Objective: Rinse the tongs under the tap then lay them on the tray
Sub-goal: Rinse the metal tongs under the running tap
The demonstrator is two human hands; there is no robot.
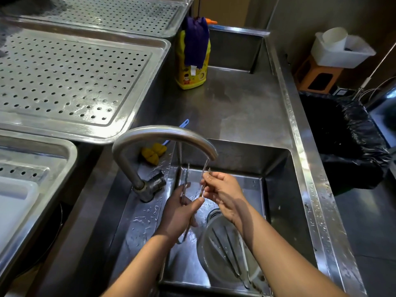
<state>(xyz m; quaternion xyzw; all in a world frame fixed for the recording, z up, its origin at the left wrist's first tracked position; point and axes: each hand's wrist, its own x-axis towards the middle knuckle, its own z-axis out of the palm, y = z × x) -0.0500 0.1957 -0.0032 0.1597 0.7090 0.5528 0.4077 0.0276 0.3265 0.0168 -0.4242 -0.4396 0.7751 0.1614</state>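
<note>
Thin metal tongs [187, 176] stand upright in the sink under the curved tap [171, 133], and water runs from the spout onto them. My left hand [177, 213] grips the tongs low down, near their joined end. My right hand [222, 191] pinches the right arm of the tongs just below the spout. A perforated steel tray [70, 82] lies on the counter to the upper left, wet and bare.
A clear bowl [222, 249] with more tongs sits in the sink basin [278, 189] below my right arm. A yellow detergent bottle [192, 61] and a yellow sponge [153, 154] are behind the tap. A black-lined bin [342, 136] stands at the right.
</note>
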